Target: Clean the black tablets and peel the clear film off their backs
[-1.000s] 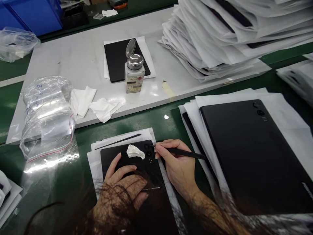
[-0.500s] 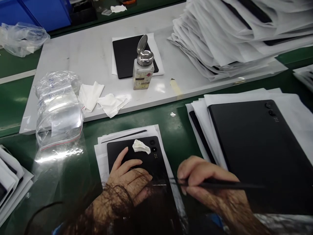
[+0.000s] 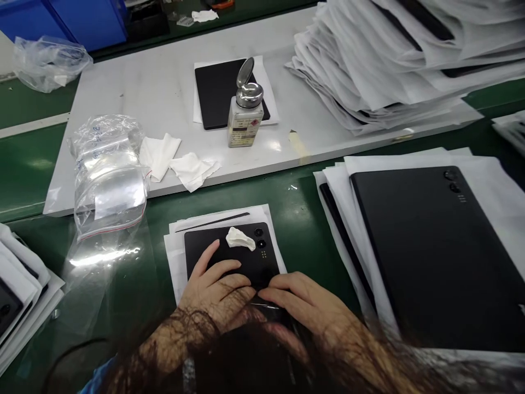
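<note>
My left hand (image 3: 223, 287) lies on the back of a black tablet (image 3: 205, 241), fingers spread and pressing on it. The tablet rests on white sheets (image 3: 174, 268) and shows camera lenses at its upper right. A crumpled white wipe (image 3: 240, 239) sits on it, just beyond my fingertips. My right hand (image 3: 305, 301) is closed, its fingertips together at the tablet's right side, close to my left fingers. What it grips is hidden. Hair covers the lower part of the tablet and part of both wrists.
A pump bottle (image 3: 245, 123) with its lid up stands before another tablet (image 3: 215, 90) on the grey board (image 3: 156, 76). Wipes (image 3: 192, 169) and clear bags (image 3: 117, 180) lie left. Another tablet (image 3: 430, 246) on sheets is at right, below a tall wrapped stack (image 3: 348, 71).
My right hand has moved left onto the tablet beside my left hand. The thin dark tool it held is out of sight now. My left hand stays on the tablet.
</note>
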`<state>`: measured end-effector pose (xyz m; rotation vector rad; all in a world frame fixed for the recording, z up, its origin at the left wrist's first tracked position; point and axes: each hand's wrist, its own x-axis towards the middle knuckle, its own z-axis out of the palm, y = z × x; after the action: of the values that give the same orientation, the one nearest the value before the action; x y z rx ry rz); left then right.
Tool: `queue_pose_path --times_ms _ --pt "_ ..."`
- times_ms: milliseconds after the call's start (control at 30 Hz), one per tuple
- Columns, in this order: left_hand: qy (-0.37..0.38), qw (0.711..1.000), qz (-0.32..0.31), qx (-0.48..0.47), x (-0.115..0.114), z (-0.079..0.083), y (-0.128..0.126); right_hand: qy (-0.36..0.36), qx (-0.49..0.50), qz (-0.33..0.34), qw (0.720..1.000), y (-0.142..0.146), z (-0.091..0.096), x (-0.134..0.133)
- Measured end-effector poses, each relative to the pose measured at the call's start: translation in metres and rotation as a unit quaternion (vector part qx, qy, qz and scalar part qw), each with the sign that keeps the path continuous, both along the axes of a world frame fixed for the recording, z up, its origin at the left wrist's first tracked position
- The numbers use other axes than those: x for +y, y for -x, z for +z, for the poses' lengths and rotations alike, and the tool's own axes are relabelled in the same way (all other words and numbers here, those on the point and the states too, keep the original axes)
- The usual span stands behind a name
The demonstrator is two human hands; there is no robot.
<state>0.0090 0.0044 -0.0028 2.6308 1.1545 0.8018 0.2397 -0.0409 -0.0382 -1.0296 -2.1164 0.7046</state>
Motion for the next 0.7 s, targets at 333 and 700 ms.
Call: queue_pose_path --times_ms 333,700 --pt "0.156 0.977 0.038 -0.138 -0.003 0.011 0.006 0.073 0.082 -0.032 0.993 -0.009 0.017 0.011" --pt "0.38 0.866 0.015 -0.325 -0.004 0.019 0.004 0.071 0.113 -0.086 0.987 -0.016 0.008 0.005"
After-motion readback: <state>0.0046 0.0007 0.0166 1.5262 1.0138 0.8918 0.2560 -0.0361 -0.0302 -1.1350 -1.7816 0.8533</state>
